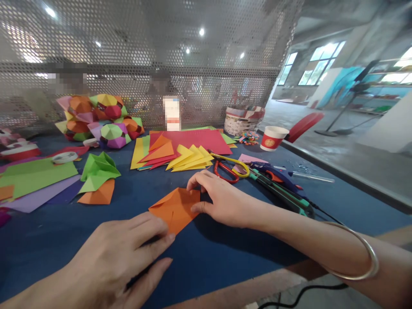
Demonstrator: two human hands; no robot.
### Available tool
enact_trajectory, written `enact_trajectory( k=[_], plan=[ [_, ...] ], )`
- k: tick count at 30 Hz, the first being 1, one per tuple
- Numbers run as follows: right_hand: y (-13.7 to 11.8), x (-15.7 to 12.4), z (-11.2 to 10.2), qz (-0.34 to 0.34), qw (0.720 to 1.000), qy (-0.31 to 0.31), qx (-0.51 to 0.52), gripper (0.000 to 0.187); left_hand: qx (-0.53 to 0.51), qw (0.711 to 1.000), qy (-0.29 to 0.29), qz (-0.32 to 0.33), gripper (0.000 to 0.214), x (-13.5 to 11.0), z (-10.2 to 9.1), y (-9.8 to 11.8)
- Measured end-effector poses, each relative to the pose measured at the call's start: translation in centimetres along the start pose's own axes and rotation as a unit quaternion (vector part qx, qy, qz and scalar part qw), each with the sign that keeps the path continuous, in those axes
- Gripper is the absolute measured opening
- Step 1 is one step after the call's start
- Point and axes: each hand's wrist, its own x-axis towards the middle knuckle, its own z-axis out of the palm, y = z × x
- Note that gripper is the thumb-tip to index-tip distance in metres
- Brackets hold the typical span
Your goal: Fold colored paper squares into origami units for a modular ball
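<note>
An orange sheet of origami paper point(178, 208), folded with creases and a raised flap, lies on the dark blue tabletop in front of me. My right hand point(214, 197) grips its right edge, thumb at the near side and bent fingers at the far corner. At the near left edge rests my left hand point(128, 249), its fingertips touching the paper and its thumb apart from the fingers. A silver bangle point(370, 257) circles my right wrist. Just beyond the paper sits a fan of yellow folded papers point(191, 158), beside orange folded pieces point(161, 150).
Scissors point(231, 169) with red and yellow handles and a green-black utility knife point(277, 191) lie right. A paper cup point(273, 138) and woven basket point(243, 120) stand behind. Green folded pieces point(99, 169), a tape roll point(64, 157) and paper balls point(111, 135) occupy the left.
</note>
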Motion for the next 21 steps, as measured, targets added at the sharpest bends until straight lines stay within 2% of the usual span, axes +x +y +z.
enact_trajectory(
  k=[3, 11, 16, 19, 21],
  plan=[
    [0.14, 0.06, 0.15, -0.009, 1.000, 0.012, 0.003, 0.033, -0.007, 0.999, -0.036, 0.002, 0.022, -0.05, -0.16, -0.22],
    [0.26, 0.51, 0.58, 0.033, 0.996, 0.058, 0.067, 0.021, -0.002, 1.000, -0.024, 0.008, 0.021, -0.16, 0.00, -0.42],
    [0.33, 0.48, 0.45, 0.013, 0.992, 0.077, 0.098, 0.025, 0.012, 1.000, -0.025, 0.010, 0.022, -0.23, -0.01, -0.57],
    [0.06, 0.39, 0.32, 0.023, 0.991, 0.081, 0.106, 0.021, 0.043, 0.999, -0.006, 0.023, 0.021, -0.40, 0.03, -0.76],
    [-0.16, 0.33, 0.31, 0.038, 0.990, 0.084, 0.110, 0.024, 0.080, 0.996, 0.022, 0.025, 0.022, -0.60, 0.06, -0.93]
  ],
)
